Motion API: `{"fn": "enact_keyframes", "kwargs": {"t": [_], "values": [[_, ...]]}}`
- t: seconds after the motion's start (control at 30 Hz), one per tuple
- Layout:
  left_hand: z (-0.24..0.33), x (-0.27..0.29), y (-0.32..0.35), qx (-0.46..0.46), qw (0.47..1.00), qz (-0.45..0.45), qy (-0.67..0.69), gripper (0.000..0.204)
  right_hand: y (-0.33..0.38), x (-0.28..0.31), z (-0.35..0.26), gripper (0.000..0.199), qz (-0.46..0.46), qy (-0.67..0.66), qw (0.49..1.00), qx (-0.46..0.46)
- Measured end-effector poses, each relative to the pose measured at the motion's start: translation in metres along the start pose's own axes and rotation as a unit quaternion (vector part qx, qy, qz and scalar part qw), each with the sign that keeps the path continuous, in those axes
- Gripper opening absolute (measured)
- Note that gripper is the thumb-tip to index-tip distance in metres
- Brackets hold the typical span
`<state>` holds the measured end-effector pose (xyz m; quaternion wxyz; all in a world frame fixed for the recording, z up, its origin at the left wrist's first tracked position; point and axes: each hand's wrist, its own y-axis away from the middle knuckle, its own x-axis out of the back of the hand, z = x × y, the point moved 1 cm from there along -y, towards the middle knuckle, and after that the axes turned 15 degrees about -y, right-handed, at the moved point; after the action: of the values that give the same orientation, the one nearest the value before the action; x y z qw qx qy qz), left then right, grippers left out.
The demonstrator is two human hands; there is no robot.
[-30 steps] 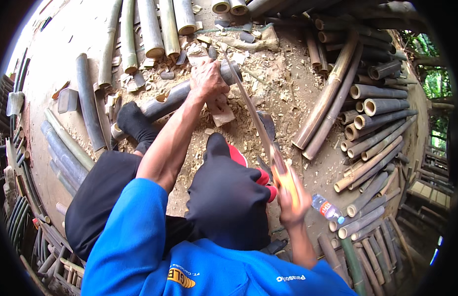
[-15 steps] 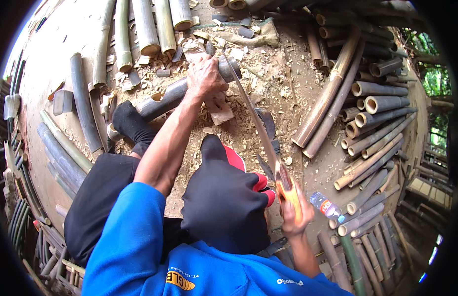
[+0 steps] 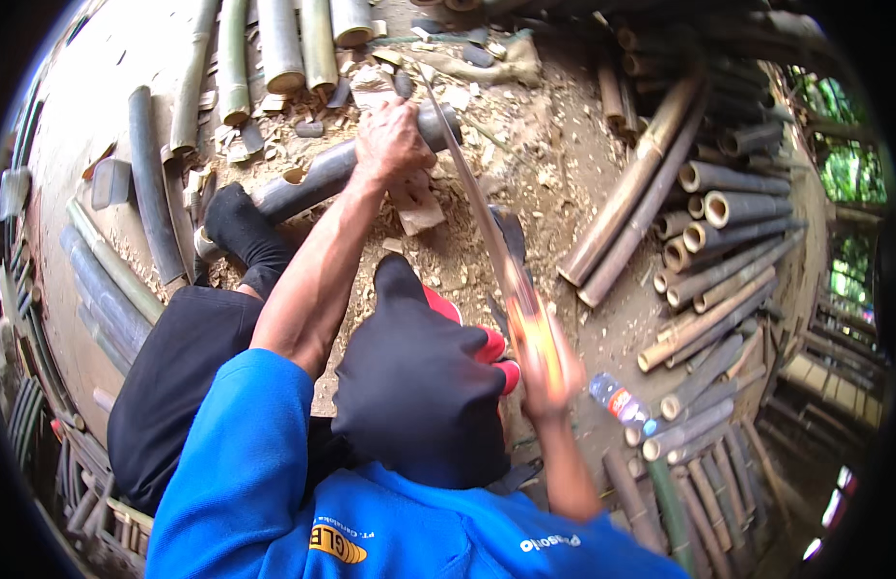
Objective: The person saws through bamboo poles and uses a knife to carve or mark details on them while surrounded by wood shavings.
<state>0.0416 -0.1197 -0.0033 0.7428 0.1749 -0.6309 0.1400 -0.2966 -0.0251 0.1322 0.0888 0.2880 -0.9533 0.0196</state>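
My left hand (image 3: 395,145) presses down and grips the dark bamboo pole (image 3: 318,179) lying on the ground past my foot. My right hand (image 3: 544,372) is clenched on the orange handle of the long blade (image 3: 482,207). Since a second ago the blade tip rose to the pole's end, so the cutting stroke continues.
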Motion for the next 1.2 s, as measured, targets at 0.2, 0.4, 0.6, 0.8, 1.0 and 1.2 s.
{"fn": "enact_keyframes", "kwargs": {"t": [0.2,0.4,0.6,0.8,1.0,1.2], "values": [[-0.004,-0.017,-0.007,0.016,0.997,0.013,0.070,0.041,-0.156,-0.064,-0.005,0.029,-0.048,0.110,0.992,0.045],[-0.014,0.000,0.001,-0.015,0.998,0.057,-0.020,0.042,0.048,0.010,-0.027,0.042,0.038,-0.002,0.999,-0.039],[0.008,-0.005,-0.008,-0.008,0.999,0.036,0.014,0.048,-0.155,-0.053,0.023,0.033,0.020,0.045,0.982,0.180],[-0.008,-0.003,0.002,-0.008,0.999,-0.037,-0.005,0.045,0.001,-0.009,0.003,0.042,0.019,0.008,1.000,-0.004],[-0.003,-0.001,-0.007,-0.003,0.999,-0.041,-0.024,0.054,-0.059,-0.029,0.041,0.039,0.035,-0.002,0.987,0.158],[0.005,0.001,-0.011,-0.007,0.995,-0.100,0.014,0.050,-0.124,-0.057,0.031,0.024,0.038,-0.019,0.986,0.161]]}}
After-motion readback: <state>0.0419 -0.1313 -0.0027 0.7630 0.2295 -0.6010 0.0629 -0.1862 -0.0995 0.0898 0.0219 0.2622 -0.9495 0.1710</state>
